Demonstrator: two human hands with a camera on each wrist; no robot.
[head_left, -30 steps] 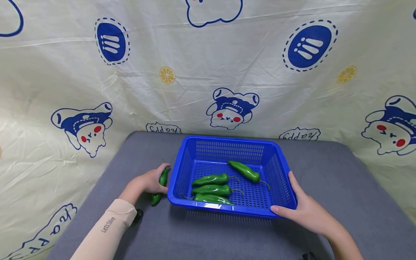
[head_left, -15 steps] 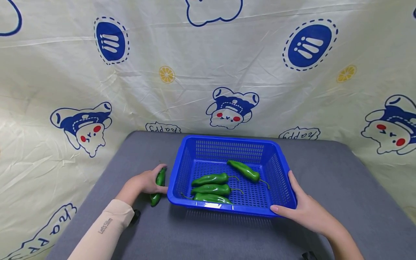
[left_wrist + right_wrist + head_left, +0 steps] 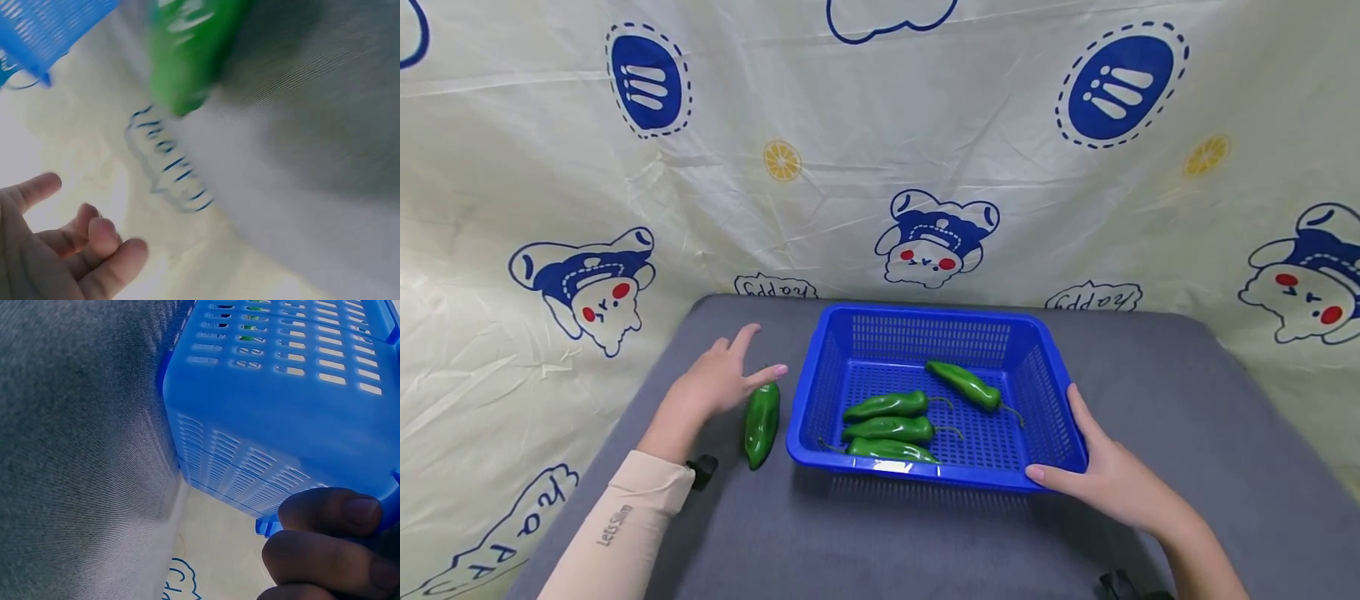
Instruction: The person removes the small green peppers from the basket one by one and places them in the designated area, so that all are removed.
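Note:
One green chili pepper (image 3: 762, 425) lies lengthwise on the grey cloth, left of a blue plastic basket (image 3: 910, 476). My left hand (image 3: 715, 382) hovers by its far end, thumb and fingers spread and holding nothing. In the left wrist view this pepper (image 3: 190, 56) appears blurred, apart from the fingertips (image 3: 125, 265). My right hand (image 3: 1116, 479) grips the basket's right near corner, thumb over the rim. The right wrist view shows its curled fingers (image 3: 328, 550) against the outer wall (image 3: 275, 419). Inside the basket are several green chili peppers (image 3: 891, 429), one (image 3: 966, 383) lying apart from the others.
A grey cloth (image 3: 880, 550) covers the table. Behind it hangs a pale printed curtain (image 3: 835, 225), which also runs along both sides. Dark straps (image 3: 702, 471) show at the wrists.
My left hand has let go of the pepper beside the basket and moved up and away to the far left. The right hand keeps its grip on the basket. The head view has tilted slightly.

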